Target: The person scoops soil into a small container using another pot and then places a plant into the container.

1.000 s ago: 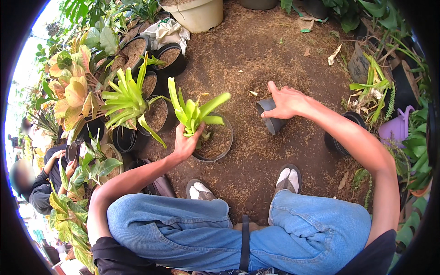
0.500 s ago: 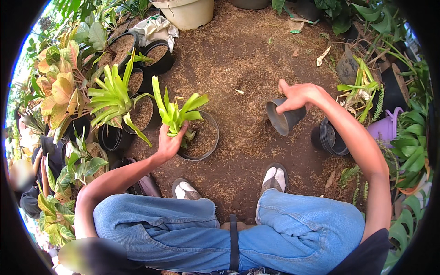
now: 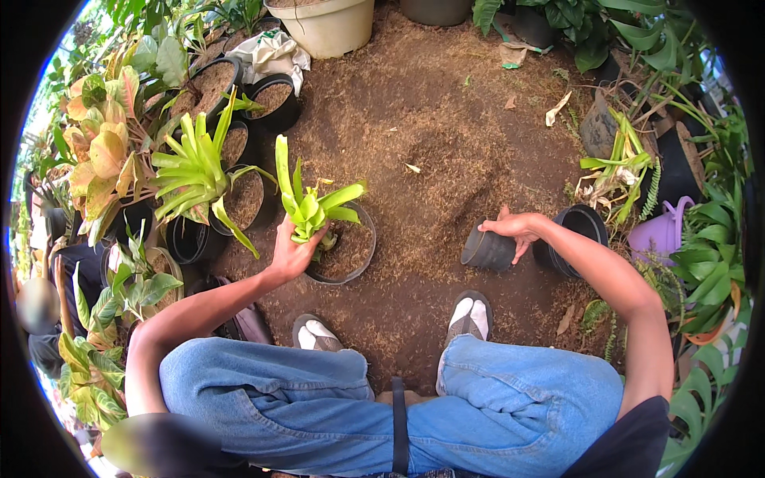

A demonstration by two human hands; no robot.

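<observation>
My left hand [image 3: 295,253] is closed around the base of a bright green bromeliad [image 3: 311,209]. It keeps the plant tilted over the left side of a round black pot [image 3: 372,239] of brown, crumbly growing mix. On the right, my right hand [image 3: 514,228] grips a small dark plant pot [image 3: 488,250], fingers spread across its side and rim. That pot is tipped over, low above or on the ground; which of these I cannot tell. Just right of it a larger black pot [image 3: 579,231] lies on its side, partly behind my forearm.
Several black pots of mix and another bromeliad [image 3: 195,167] line the left. At the far side stands a big cream pot [image 3: 331,28] beside a white sack [image 3: 272,56]. A purple container [image 3: 657,235] and cut leaves [image 3: 625,163] are at right. Brown mix covers the ground [image 3: 430,159].
My right hand has moved toward me and turned, bringing the small pot down and rotating its mouth away from view. My left hand still holds the bromeliad, almost in the same place.
</observation>
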